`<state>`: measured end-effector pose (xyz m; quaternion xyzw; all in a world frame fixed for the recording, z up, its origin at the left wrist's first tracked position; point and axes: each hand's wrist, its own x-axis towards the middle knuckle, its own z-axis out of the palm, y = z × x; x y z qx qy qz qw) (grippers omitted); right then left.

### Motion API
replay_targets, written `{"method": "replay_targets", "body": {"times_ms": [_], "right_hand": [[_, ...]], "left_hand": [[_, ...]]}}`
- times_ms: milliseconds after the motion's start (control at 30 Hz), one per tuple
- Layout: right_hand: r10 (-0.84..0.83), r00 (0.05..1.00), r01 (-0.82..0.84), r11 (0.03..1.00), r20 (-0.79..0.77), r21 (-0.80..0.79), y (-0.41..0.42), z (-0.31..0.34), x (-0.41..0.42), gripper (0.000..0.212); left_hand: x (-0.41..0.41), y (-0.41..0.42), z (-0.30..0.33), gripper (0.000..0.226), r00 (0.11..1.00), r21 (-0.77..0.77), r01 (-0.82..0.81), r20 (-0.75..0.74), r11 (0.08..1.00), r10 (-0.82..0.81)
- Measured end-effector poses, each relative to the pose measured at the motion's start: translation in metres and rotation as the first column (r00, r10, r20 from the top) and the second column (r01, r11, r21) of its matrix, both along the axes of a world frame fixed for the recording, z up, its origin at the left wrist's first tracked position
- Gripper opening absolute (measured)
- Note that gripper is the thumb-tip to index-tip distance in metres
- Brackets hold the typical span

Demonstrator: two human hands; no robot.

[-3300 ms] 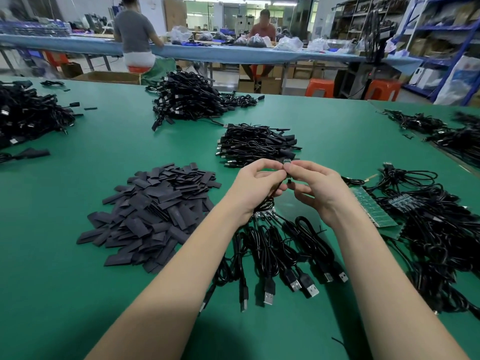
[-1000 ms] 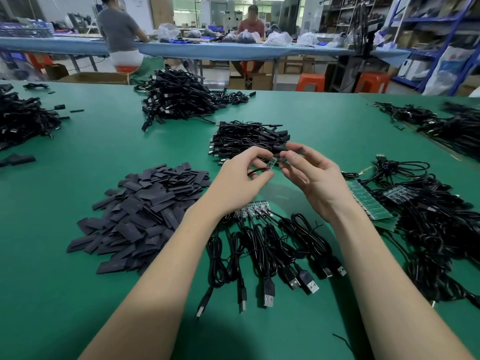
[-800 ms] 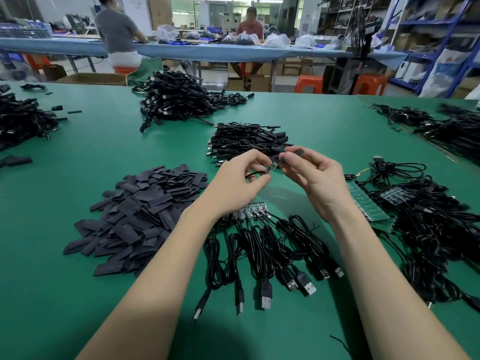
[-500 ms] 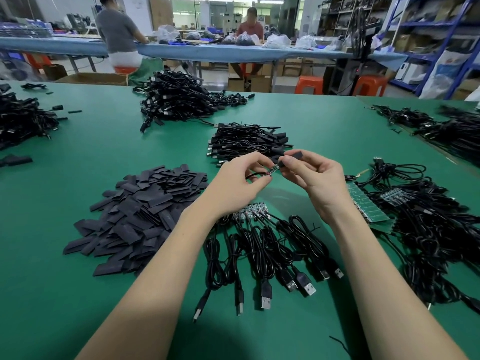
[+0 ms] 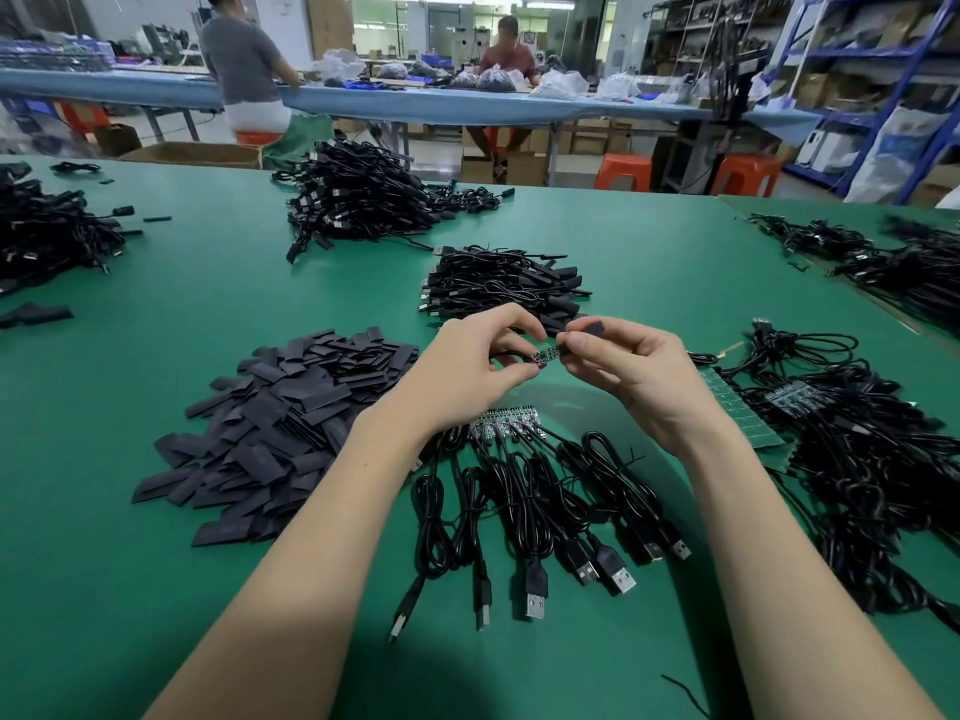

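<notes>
Above the green table (image 5: 130, 589), my left hand (image 5: 470, 368) pinches a small circuit board (image 5: 544, 355) on the end of a black cable. My right hand (image 5: 631, 374) pinches a flat black sleeve (image 5: 589, 327) at the board's right end, the two parts touching. Under my hands lies a strip of joined boards (image 5: 501, 426) with several black USB cables (image 5: 535, 517) fanned toward me.
A heap of flat black sleeves (image 5: 280, 423) lies at left. Cable piles sit ahead (image 5: 498, 285), farther back (image 5: 358, 197), at far left (image 5: 47, 236) and at right (image 5: 872, 470). A green board panel (image 5: 737, 413) lies right. Two people work at a blue bench (image 5: 467, 103) behind.
My hands separated from a close pinch over the cables. The left now holds one board clear of the strip, and the right has brought a black sleeve up to its end.
</notes>
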<state>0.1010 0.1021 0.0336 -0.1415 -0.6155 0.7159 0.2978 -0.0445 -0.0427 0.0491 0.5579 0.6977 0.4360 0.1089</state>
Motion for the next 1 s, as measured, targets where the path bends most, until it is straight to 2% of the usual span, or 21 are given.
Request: {"method": "replay_targets", "body": {"times_ms": [133,300,467,667,1000], "right_hand": [[-0.013,0.999,0.014,0.999,-0.041,0.039,-0.0013,-0.0001,-0.0013,0.02],[0.051,0.999,-0.051,0.999,-0.018,0.01,-0.0017,0.0031,0.0042,0.027],[-0.03,0.999,0.029,0.998,0.014,0.064,-0.0025,0.005,0.0012,0.021],[0.033,0.999,-0.033,0.999,-0.008,-0.019,-0.005,0.0036,-0.0007,0.029],[0.053,0.997,-0.061,0.989,-0.057,-0.132,-0.0077,-0.0003,-0.0032,0.026]], "left_hand": [[0.0004,0.0005,0.0006,0.017,1.0,0.005,0.02,-0.021,1.0,-0.019],[-0.0026,-0.0028,0.0029,0.017,0.999,-0.005,0.038,-0.034,0.999,-0.038],[-0.0024,-0.002,0.0018,0.014,0.997,0.001,0.031,-0.076,1.0,-0.031],[-0.0027,-0.0024,0.003,0.014,0.999,0.024,0.029,-0.041,0.999,-0.028],[0.0009,-0.0031,0.005,0.014,0.998,0.036,0.055,-0.037,0.998,-0.054]]}}
